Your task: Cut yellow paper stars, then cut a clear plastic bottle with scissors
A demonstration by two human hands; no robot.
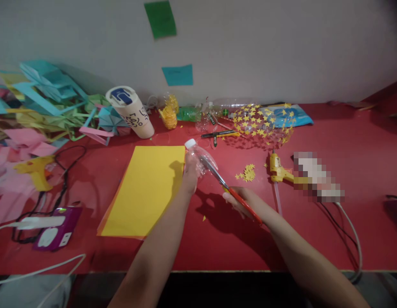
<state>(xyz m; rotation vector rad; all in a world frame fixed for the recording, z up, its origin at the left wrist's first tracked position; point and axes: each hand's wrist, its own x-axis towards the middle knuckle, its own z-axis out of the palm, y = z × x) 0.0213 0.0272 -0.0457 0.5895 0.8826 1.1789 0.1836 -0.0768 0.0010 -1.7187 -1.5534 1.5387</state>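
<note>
My left hand point(191, 173) is closed around a clear plastic bottle piece point(208, 157) with a white cap, tilted toward the upper left. In my right hand point(241, 201) is a pair of scissors point(238, 200) with red handles, its blades pointing up and left. The blades overlap the clear plastic; whether they are cutting into it I cannot make out. A stack of yellow paper point(147, 192) lies just left of my left hand. Beyond my right hand sits a small pile of yellow paper stars point(249, 173).
A yellow glue gun point(278, 169) with a cord lies at right, another glue gun point(37, 171) at left near a purple box point(58, 229). Along the wall stand a white tumbler point(134, 115), a star-covered clear bottle point(262, 122) and a cutter point(217, 134). Folded coloured paper point(53, 94) heaps at left.
</note>
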